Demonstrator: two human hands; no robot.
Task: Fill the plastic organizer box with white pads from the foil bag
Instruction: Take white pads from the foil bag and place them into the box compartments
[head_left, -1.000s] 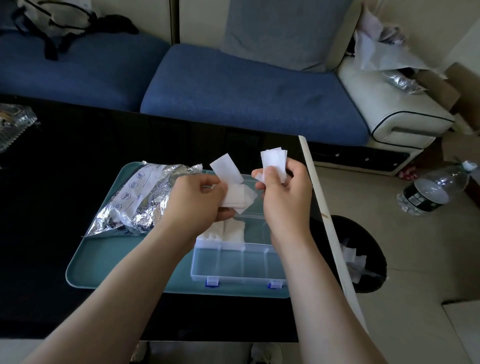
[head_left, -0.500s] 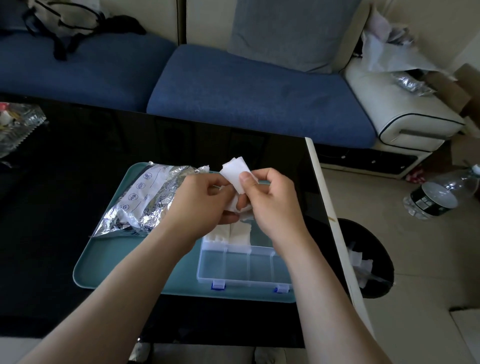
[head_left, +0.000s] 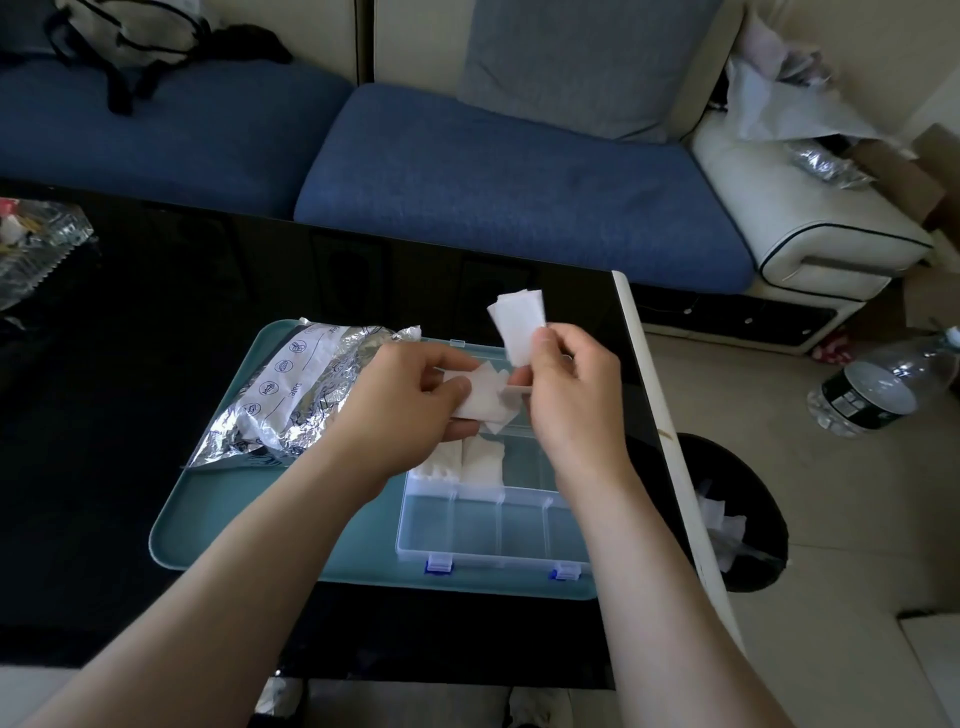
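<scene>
Pinching flat white pads (head_left: 519, 325): right hand (head_left: 571, 400) fingers | left hand (head_left: 400, 405) fingers grip fanned stack (head_left: 485, 399)

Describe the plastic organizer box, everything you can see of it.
The plastic organizer box is clear, with dividers and two blue latches on its near wall. It lies flat on the right part of the teal tray, lid apparently swung back. The four near compartments are empty; two far-left ones hold white pads. The left hand and right hand hover above it.
</scene>
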